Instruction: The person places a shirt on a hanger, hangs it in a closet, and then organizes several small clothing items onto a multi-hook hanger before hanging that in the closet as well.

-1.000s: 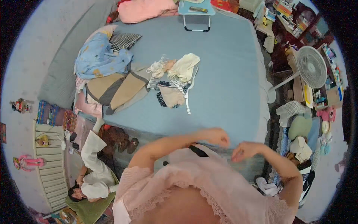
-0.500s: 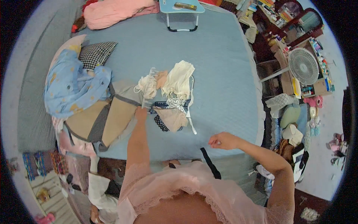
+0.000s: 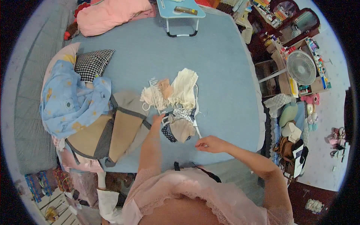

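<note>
My left hand (image 3: 158, 119) reaches onto the bed, its fingers closed at the near end of a white plastic clip hanger (image 3: 154, 93). Small garments lie around the hanger: a cream lace-edged piece (image 3: 184, 87), a peach one (image 3: 164, 87), and a beige one (image 3: 182, 127) over dark polka-dot fabric (image 3: 169, 134). A thin white strip (image 3: 197, 116) runs down their right side. Close to its lower end is my right hand (image 3: 210, 144), fingers drawn together; whatever they may hold is too small to make out.
Left on the blue bed sheet (image 3: 225, 67) are a blue patterned quilt (image 3: 75, 97), a checked pillow (image 3: 93, 64) and a beige-and-grey folded piece (image 3: 125, 129). Behind stand a small folding table (image 3: 180, 14) and pink bedding (image 3: 110, 17). A white fan (image 3: 301, 67) stands at the right.
My left hand has moved right, and the near end of the hanger has swung right with it. My right hand has moved left toward the garments. The black strap near my lap has shifted.
</note>
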